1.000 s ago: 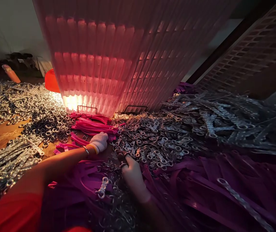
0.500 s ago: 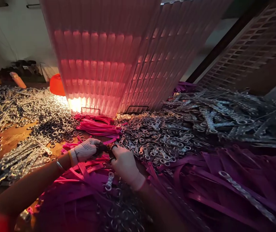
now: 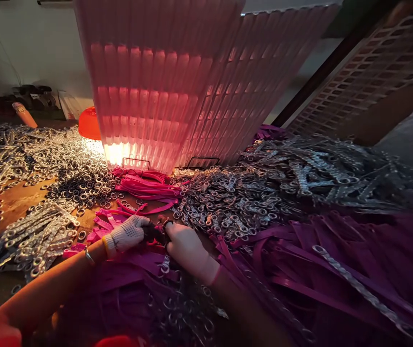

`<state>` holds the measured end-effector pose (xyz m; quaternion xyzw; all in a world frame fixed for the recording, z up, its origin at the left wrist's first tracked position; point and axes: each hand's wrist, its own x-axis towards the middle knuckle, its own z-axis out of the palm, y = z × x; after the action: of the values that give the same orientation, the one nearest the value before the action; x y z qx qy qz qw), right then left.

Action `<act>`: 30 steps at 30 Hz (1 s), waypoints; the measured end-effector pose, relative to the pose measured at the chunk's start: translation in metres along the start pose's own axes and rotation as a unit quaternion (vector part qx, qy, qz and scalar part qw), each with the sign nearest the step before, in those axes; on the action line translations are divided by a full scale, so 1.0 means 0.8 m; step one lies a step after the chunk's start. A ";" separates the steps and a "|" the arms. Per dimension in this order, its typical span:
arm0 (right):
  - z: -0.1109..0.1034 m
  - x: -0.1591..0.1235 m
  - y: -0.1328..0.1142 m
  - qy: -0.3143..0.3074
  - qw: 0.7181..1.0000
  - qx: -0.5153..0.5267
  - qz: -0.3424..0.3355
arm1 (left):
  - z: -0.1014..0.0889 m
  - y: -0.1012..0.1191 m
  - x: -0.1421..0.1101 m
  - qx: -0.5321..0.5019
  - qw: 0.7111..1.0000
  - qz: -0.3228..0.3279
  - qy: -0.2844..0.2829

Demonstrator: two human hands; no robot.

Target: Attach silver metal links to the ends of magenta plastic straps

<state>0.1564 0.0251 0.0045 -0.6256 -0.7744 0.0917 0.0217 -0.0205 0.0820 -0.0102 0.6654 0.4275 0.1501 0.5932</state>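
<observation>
My left hand (image 3: pixel 129 232), in a white dotted knit glove, is closed round a dark small part between the two hands. My right hand (image 3: pixel 185 246), in a thin pale glove, pinches the same dark part (image 3: pixel 155 233) from the other side. Both hands rest over a heap of pink and purple straps (image 3: pixel 137 270). A metal ring piece (image 3: pixel 163 266) lies just below my right hand. A big pile of silver metal rings and links (image 3: pixel 235 202) spreads right of the hands.
A tall ribbed translucent stack (image 3: pixel 177 91) glows pink behind the hands. Pink straps (image 3: pixel 144 185) lie at its foot. Loose rings (image 3: pixel 79 178) and link bundles (image 3: pixel 33 236) cover the wooden table at left. An orange bowl (image 3: pixel 89 123) sits at back left, purple straps (image 3: pixel 337 270) at right.
My left hand came off the table toward my right hand. Both hands met and closed on the small dark part, then shifted slightly down and left.
</observation>
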 end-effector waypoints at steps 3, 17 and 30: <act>0.006 0.005 0.003 -0.001 1.000 0.004 -0.022 | 0.006 -0.004 -0.002 -0.036 0.999 -0.009 -0.011; 0.009 0.027 0.094 -0.010 0.994 -0.060 -0.086 | -0.013 0.012 0.079 0.329 0.944 0.030 0.012; 0.034 0.089 0.154 0.030 0.995 -0.085 -0.041 | 0.049 0.003 0.185 0.479 0.874 0.061 -0.049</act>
<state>0.2557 0.1157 -0.0485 -0.5952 -0.8035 0.0056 -0.0051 0.0953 0.1672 -0.0632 0.8995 0.3758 -0.0703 0.2115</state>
